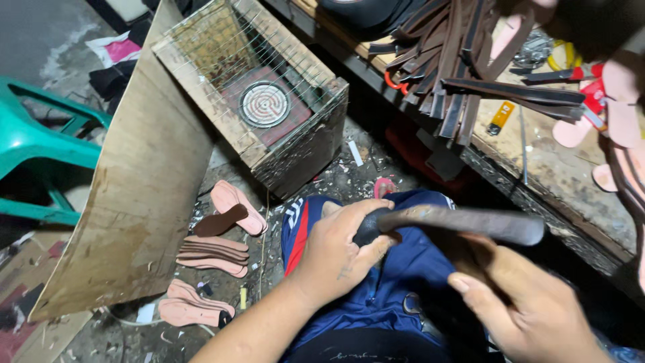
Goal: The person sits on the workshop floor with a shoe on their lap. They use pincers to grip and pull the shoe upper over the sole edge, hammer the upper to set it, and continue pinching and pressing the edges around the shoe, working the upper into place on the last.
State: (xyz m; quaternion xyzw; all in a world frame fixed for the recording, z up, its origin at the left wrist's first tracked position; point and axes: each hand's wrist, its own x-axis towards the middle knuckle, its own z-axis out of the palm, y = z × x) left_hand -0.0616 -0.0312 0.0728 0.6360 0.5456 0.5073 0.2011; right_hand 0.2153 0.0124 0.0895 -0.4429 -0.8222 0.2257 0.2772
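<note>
— Nearest the lens, what?
— Two bare hands over a lap in blue shorts [396, 282]. Left hand [339, 252] first: fingers curled tight around the dark end of a long metal bar [463, 223]. Bar lying nearly level, running rightward from that fist, above the knees.
— And further left, on the ground?
— Green plastic chair [40, 144] at the far left edge. Next to it, a big brown board [134, 188] leaning upright. Below and just right of the board, pink shoe soles [211, 255] stacked and scattered on a dirty floor [336, 178], one dark sole among them.
— Middle of the view?
— Wooden box [295, 144] behind wire mesh, with a round coil burner [265, 104] inside, standing on the floor just beyond the knees.
— Right side?
— Right hand [531, 312] under the bar's free end, fingers loosely bent, thumb stretched out, apparently wrapped around something dark beneath; cannot tell what, nor whether touching the bar. Higher up, a worn workbench [557, 175] with a bundle of dark leather straps [457, 60] hanging over its edge, more pink soles [621, 107] at the far right, and a small yellow cutter [502, 116] lying between the two.
</note>
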